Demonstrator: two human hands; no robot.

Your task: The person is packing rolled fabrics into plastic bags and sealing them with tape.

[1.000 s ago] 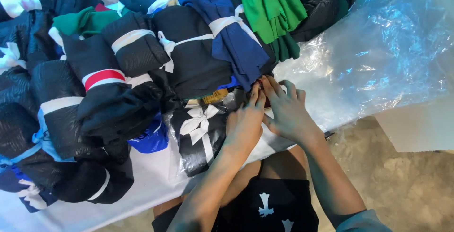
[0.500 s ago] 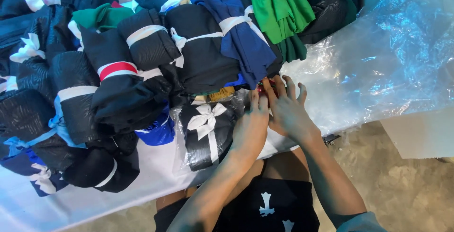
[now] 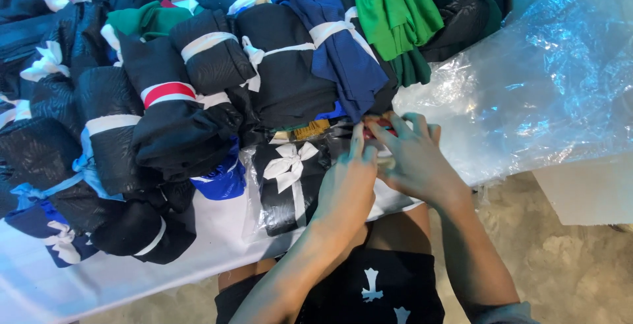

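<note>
My left hand [image 3: 346, 182] and right hand [image 3: 412, 159] both press down, fingers grasping the clear-bagged black bundle with a white bow [image 3: 290, 179] near the table edge [image 3: 132, 278]

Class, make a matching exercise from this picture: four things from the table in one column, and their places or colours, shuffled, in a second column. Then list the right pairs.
Things:
1. bagged black bundle
2. green garment
3. clear plastic sheet
4. red-striped bundle

Descriptions:
A. crinkled and see-through, at the right of the table
B. hangs down from the top of the pile
C. tied with a white bow, under the left hand
D. black roll with a red and white band, left of centre

Pairs: 1-C, 2-B, 3-A, 4-D
</note>
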